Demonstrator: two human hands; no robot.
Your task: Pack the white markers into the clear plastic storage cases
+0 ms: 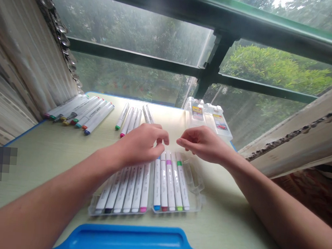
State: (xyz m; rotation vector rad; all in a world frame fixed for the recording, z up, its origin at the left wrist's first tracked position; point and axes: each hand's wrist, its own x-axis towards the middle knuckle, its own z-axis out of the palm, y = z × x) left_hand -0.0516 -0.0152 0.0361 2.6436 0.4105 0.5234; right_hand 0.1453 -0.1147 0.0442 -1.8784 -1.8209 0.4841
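Two clear plastic marker trays point(197, 202) lie side by side near the table's front edge, holding several white markers point(164, 185) with coloured caps. My left hand point(143, 143) hovers over the far end of the left tray, fingers curled in with the tips pinched near a marker top. My right hand point(203, 142) is over the far end of the right tray, fingers loosely curled and close together; nothing shows in it. The two hands' fingertips are a few centimetres apart.
Several loose markers point(83, 113) lie in a row at the far left, and a few more markers point(132, 118) at the far middle. Another clear plastic case point(207, 120) sits at the far right by the window. A blue tray edge point(126, 239) runs along the front.
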